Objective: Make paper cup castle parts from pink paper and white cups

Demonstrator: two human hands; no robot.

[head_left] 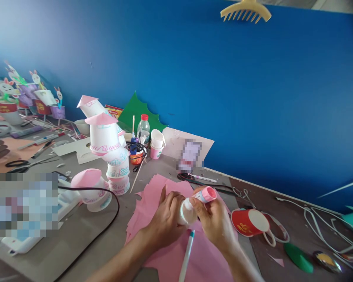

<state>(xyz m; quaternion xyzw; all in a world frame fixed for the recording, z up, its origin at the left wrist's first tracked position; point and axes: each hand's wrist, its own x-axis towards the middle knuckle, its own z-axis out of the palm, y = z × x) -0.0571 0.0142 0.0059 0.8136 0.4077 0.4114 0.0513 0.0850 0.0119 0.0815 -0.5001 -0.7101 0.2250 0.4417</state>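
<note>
A blue wall (223, 78) rises behind the worktop (85, 239), with a yellow toothed piece (246, 8) at its top. A jagged green sheet (138, 113) stands against the wall, and in front of it is a bottle (143, 128) (clear, with a red cap). Just beside the bottle, a white cup (157, 137) sits tilted in a pink cup (156, 152). At far left, rabbit faces (7, 88) stick up from several cups, a purple cup (58, 112) among them; scissors (17, 163) lie nearer. At right, a red cup (247, 221) lies on its side, near a green cone (298, 257) and loose white cords (317, 227).
</note>
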